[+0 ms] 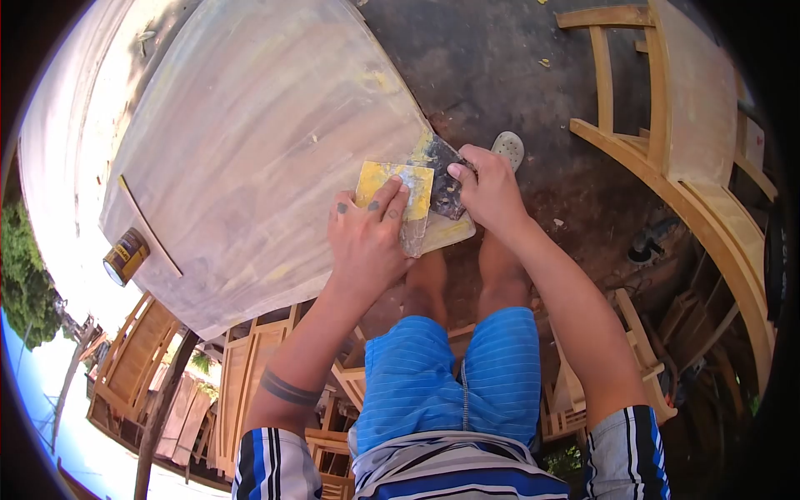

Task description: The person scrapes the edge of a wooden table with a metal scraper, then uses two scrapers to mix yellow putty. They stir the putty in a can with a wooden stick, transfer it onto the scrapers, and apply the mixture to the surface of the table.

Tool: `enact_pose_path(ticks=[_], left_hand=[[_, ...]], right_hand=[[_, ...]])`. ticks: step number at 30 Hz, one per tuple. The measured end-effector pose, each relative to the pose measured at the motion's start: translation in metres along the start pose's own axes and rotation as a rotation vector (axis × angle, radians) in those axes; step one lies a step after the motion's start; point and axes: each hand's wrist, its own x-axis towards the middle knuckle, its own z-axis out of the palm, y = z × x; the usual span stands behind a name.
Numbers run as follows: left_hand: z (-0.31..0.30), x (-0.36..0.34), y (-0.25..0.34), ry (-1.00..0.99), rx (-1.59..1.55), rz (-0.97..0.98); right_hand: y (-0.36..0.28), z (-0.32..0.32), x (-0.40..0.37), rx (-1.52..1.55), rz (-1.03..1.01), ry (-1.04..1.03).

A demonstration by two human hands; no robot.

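A flat square putty spreader (421, 187), smeared with yellow filler, is held in my left hand (367, 237), whose fingers press along its upper face. Right beside it, my right hand (493, 190) grips a dark flat plate (446, 200) with pale and yellow smears, thumb on top. The spreader overlaps the plate's left side, and whether they touch is hard to tell. Both are at the near right corner of a large pale wooden panel (250, 167), which has whitish streaks and yellow patches near its edges.
On the panel's left part are a dark-labelled can (127, 257) and a thin wooden stick (150, 225). A curved wooden furniture frame (658, 158) stands at right. Wooden furniture pieces (250, 375) are below the panel. A shoe (508, 148) rests on the dark floor (492, 67).
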Motion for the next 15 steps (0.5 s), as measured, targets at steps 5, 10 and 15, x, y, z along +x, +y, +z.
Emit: enact_pose_path(ticks=[5,10,15], left_hand=[[0.002,0.01,0.003,0.026,-0.028,0.002],[0.004,-0.003,-0.004,0.066,-0.014,0.029],[0.002,0.004,0.004,0.044,-0.034,0.002]], right_hand=[[0.003,0.0,0.005,0.007,-0.037,0.004],[0.0,-0.001,0.006,0.005,-0.024,0.004],[0.002,0.0,0.001,-0.001,0.007,-0.013]])
